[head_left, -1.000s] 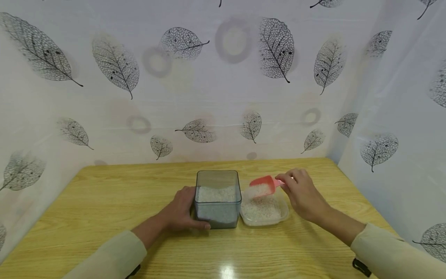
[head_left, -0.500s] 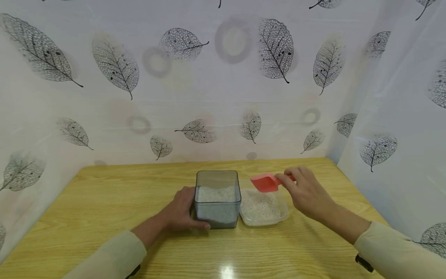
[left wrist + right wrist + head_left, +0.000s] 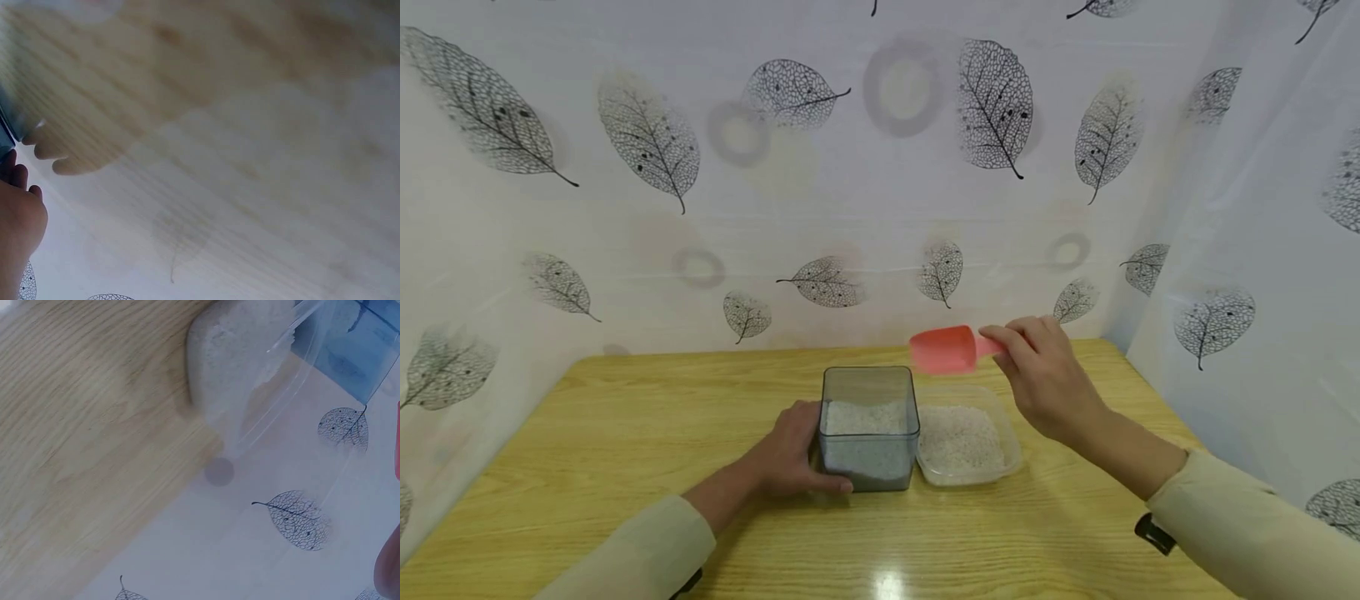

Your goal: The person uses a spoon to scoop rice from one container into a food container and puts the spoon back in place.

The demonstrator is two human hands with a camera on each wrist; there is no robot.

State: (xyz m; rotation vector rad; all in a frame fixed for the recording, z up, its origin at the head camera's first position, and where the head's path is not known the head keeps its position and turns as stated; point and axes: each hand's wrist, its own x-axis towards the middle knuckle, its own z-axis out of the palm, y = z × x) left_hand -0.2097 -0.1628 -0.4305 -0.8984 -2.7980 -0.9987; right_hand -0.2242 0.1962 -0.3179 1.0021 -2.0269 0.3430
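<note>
My right hand [image 3: 1048, 379] grips the handle of a pink-red scoop [image 3: 943, 350], raised above the back of a clear plastic tub [image 3: 970, 479]. No grains can be made out in the scoop. White rice-like grains [image 3: 958, 437] lie in the tub. Directly left of it stands a square, see-through blue-grey container [image 3: 868, 462], part filled with similar pale grains [image 3: 867, 418]. My left hand [image 3: 790, 450] holds this container at its left side, thumb along the front. In the right wrist view, only an edge of the scoop [image 3: 398, 440] shows at the right border.
A wooden table [image 3: 625, 442] carries both vessels near its middle. Behind it and along the sides hangs a white curtain [image 3: 850, 192] with a leaf print.
The scoop held grains low over the tub a second ago, then tilted without visible grains. My right hand has since raised it up and leftward. The left hand stays put.
</note>
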